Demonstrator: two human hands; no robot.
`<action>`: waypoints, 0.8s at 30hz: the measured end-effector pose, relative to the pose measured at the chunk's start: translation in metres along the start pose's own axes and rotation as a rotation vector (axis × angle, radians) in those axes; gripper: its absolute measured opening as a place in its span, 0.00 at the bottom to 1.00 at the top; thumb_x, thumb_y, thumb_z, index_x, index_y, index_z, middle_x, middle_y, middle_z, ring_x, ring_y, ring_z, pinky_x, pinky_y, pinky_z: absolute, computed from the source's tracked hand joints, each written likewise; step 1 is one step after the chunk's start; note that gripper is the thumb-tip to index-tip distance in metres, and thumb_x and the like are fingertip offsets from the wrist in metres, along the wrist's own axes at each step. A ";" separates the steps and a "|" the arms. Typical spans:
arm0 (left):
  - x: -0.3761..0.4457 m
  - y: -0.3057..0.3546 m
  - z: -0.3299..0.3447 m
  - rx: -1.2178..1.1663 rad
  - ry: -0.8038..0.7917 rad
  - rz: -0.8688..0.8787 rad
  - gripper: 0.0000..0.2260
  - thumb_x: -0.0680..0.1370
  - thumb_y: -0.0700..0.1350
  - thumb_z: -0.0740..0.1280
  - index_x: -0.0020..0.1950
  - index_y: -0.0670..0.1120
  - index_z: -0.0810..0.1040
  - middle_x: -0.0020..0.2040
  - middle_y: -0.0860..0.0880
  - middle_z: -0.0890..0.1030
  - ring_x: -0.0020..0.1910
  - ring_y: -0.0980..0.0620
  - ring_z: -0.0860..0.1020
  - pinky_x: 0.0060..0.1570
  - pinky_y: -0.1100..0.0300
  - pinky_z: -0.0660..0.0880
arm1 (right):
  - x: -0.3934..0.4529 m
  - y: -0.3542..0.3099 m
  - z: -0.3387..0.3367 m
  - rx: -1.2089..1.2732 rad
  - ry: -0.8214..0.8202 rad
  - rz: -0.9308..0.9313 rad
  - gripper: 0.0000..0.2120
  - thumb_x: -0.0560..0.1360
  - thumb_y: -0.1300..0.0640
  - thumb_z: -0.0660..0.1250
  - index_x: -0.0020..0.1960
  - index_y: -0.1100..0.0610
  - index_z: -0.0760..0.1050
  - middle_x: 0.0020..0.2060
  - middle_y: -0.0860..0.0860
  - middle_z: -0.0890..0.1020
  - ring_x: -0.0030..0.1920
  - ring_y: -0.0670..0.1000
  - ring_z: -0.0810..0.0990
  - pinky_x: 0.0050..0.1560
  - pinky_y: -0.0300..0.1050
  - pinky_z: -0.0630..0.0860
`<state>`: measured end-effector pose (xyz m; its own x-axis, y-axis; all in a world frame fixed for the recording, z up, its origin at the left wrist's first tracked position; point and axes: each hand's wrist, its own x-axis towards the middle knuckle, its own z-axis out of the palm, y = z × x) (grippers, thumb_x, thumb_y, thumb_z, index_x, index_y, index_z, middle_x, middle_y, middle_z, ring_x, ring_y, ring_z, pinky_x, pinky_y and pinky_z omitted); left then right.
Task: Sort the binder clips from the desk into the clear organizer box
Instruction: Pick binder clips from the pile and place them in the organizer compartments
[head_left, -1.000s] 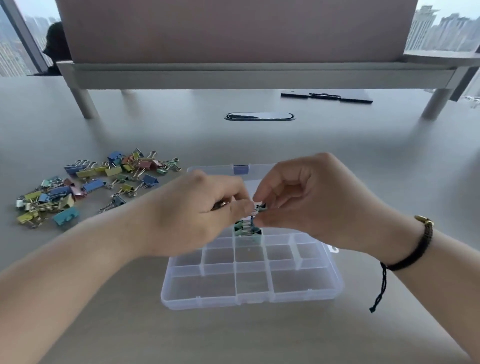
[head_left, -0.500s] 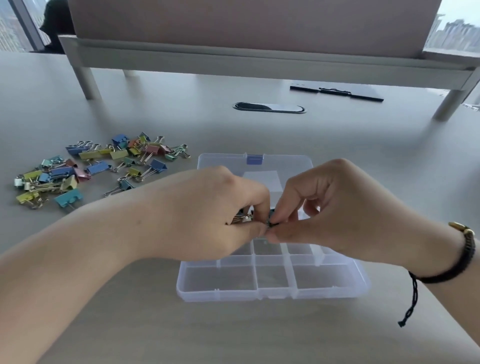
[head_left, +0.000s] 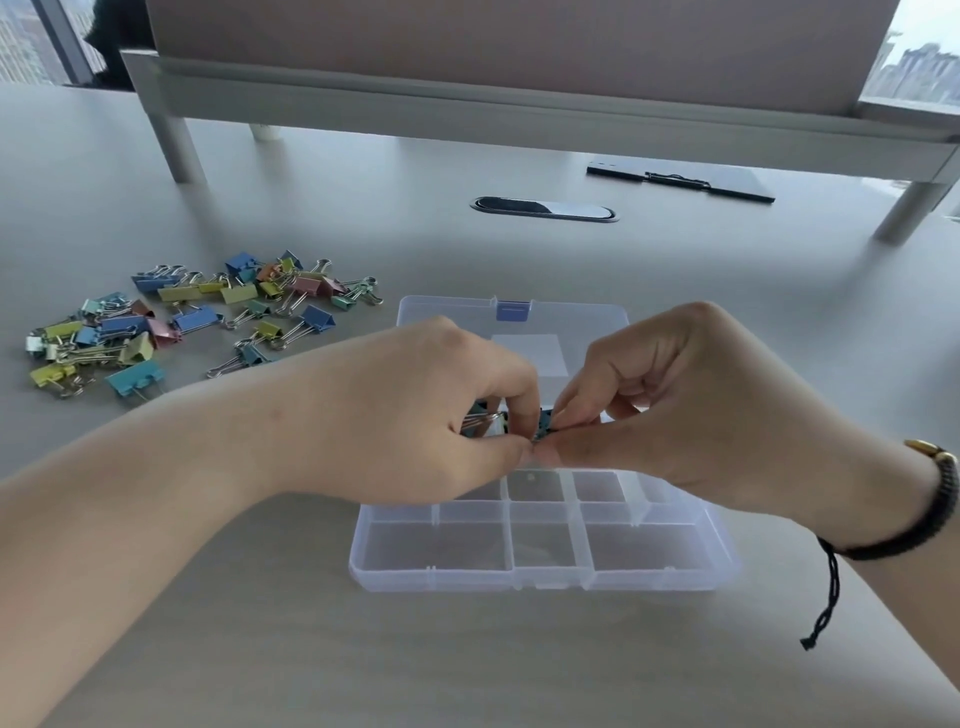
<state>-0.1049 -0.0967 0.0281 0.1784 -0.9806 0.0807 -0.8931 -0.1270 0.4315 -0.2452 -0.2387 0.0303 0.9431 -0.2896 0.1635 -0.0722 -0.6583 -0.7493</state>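
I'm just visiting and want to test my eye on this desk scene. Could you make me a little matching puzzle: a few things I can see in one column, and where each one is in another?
Things:
1. pile of binder clips
2. clear organizer box
3. black clipboard
4. dark cord bracelet

Places:
A. far side of the desk, under the raised shelf
B. on the right wrist
C. desk, left of the box
D. under both hands, lid open

Pairs: 1-C, 2-D, 3-A, 4-B
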 end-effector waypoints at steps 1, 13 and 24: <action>0.000 0.000 0.000 0.000 0.001 0.003 0.04 0.75 0.55 0.67 0.46 0.57 0.79 0.33 0.53 0.76 0.32 0.58 0.74 0.33 0.68 0.69 | 0.000 0.000 0.000 0.011 -0.005 0.005 0.11 0.59 0.46 0.80 0.33 0.51 0.84 0.34 0.46 0.86 0.30 0.53 0.76 0.34 0.49 0.75; -0.002 0.003 -0.002 -0.005 0.060 0.021 0.04 0.72 0.52 0.71 0.40 0.53 0.80 0.37 0.58 0.79 0.31 0.56 0.75 0.30 0.69 0.69 | -0.001 0.001 -0.001 0.017 -0.059 0.024 0.08 0.60 0.54 0.82 0.33 0.54 0.84 0.34 0.47 0.86 0.26 0.41 0.73 0.30 0.35 0.69; 0.003 0.007 0.003 -0.024 0.095 -0.170 0.08 0.69 0.54 0.73 0.36 0.52 0.79 0.31 0.51 0.79 0.26 0.58 0.74 0.26 0.68 0.69 | -0.002 -0.001 0.006 -0.179 -0.009 0.046 0.08 0.59 0.46 0.76 0.33 0.48 0.82 0.31 0.52 0.82 0.30 0.58 0.76 0.26 0.48 0.73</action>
<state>-0.1125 -0.1007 0.0284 0.3649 -0.9268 0.0884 -0.8369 -0.2849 0.4673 -0.2453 -0.2329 0.0271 0.9403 -0.3166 0.1252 -0.1712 -0.7577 -0.6298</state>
